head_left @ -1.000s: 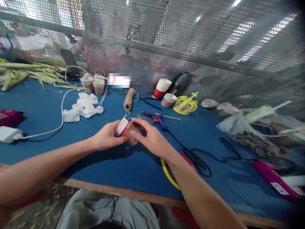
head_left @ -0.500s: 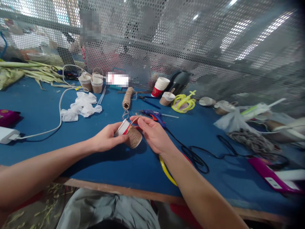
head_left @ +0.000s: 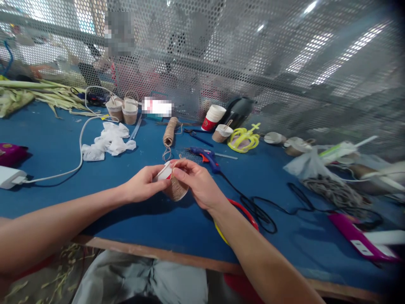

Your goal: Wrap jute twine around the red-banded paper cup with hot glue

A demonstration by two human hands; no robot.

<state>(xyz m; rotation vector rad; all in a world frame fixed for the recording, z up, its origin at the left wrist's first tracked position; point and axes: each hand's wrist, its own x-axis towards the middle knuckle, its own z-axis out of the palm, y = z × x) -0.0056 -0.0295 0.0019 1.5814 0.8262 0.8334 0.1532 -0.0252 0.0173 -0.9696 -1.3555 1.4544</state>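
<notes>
My left hand (head_left: 144,184) grips a red and white paper cup (head_left: 172,182) by its rim end, holding it on its side above the blue table (head_left: 63,169). The cup's lower part is wound with brown jute twine. My right hand (head_left: 194,182) is closed, pinching the twine against the cup near its rim. The strand runs back to a twine spool (head_left: 170,131) lying farther up the table.
A blue glue gun (head_left: 206,155) with a black cord lies just behind my hands. Stacked cups (head_left: 213,117), a yellow crown (head_left: 244,138), finished twine cups (head_left: 122,110), white cloth (head_left: 108,141), a charger (head_left: 11,177) and a metal mesh wall (head_left: 253,63) surround the spot.
My right hand has moved the twine from the cup's far side up over its rim side, and the cup has turned a little in my left hand.
</notes>
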